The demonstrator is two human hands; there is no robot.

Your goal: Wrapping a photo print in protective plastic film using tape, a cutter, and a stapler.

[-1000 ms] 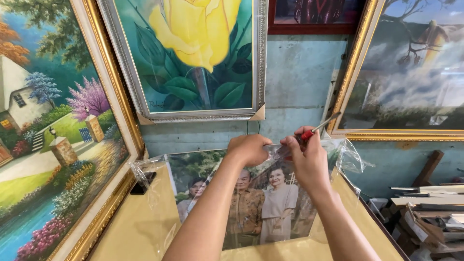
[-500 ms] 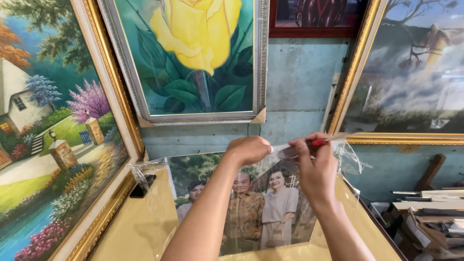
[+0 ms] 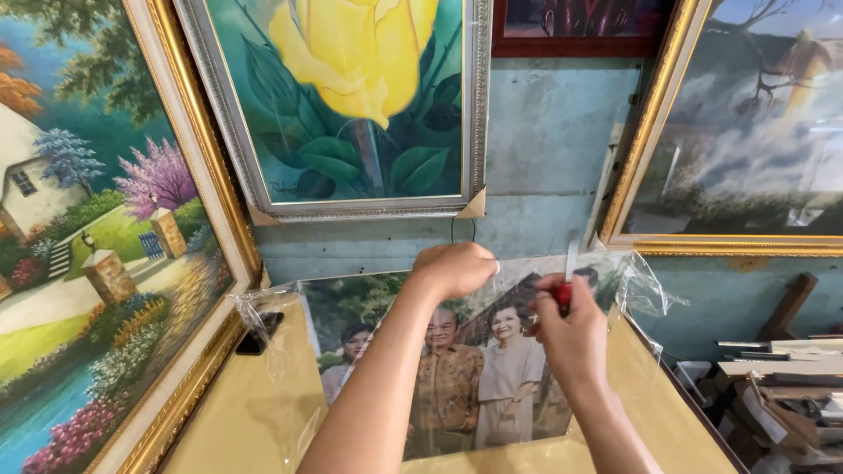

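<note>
Fingers of the right hand [image 3: 572, 338] are curled tight round a red-handled utility knife [image 3: 566, 285], blade upward at the top edge of a plastic-wrapped group portrait print [image 3: 457, 369]. Left hand [image 3: 455, 268] is pressed knuckles-up, fingers bent, on that same top edge just beside the blade. Print is leaned upright on a tan board [image 3: 237, 412], clear wrap [image 3: 645, 285] bunched at both upper corners. Framed yellow-rose painting [image 3: 351, 96] is hung above; gilt-framed garden landscape [image 3: 88, 254] is stood to the left.
</note>
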